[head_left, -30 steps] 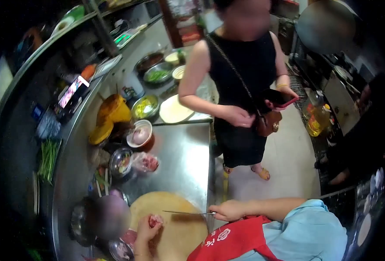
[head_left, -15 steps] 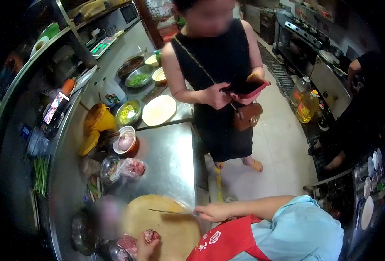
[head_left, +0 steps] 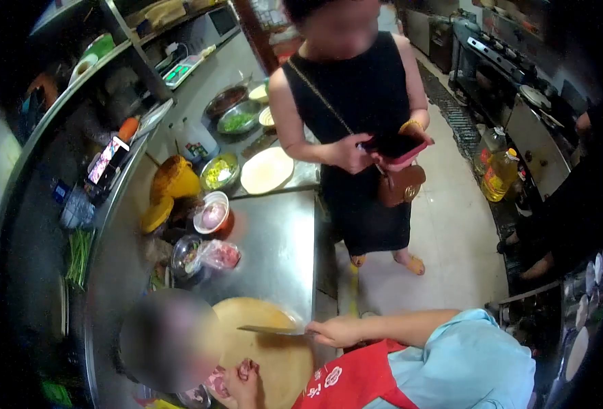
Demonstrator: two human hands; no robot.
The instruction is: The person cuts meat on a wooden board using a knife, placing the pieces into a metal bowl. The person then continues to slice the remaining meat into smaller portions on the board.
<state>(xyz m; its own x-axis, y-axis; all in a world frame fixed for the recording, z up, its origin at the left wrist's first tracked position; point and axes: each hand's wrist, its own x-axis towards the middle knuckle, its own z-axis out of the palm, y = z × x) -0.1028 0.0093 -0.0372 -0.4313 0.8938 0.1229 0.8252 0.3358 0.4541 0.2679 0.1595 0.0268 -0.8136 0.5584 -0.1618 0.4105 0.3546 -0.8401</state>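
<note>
My right hand (head_left: 337,332) is closed round the handle of a kitchen knife (head_left: 271,330), whose blade points left over the round wooden chopping board (head_left: 284,365). At the board's lower left side, my left hand (head_left: 241,388) is closed on a small piece of raw meat (head_left: 248,369). More raw meat (head_left: 217,382) lies just left of that hand, partly covered by it and by a blurred patch. The knife blade is apart from the meat.
Beyond the board on the steel counter (head_left: 267,235) are bagged meat (head_left: 223,255), a white tub (head_left: 212,212) and bowls of chopped greens (head_left: 239,121). A person (head_left: 356,88) holding a phone stands past the counter. Oil bottles (head_left: 501,176) stand on the floor at right.
The view has shifted, so the counter things sit further right and lower. The knife stays in my right hand and the meat in my left. The blurred patch now covers more of the board's left edge.
</note>
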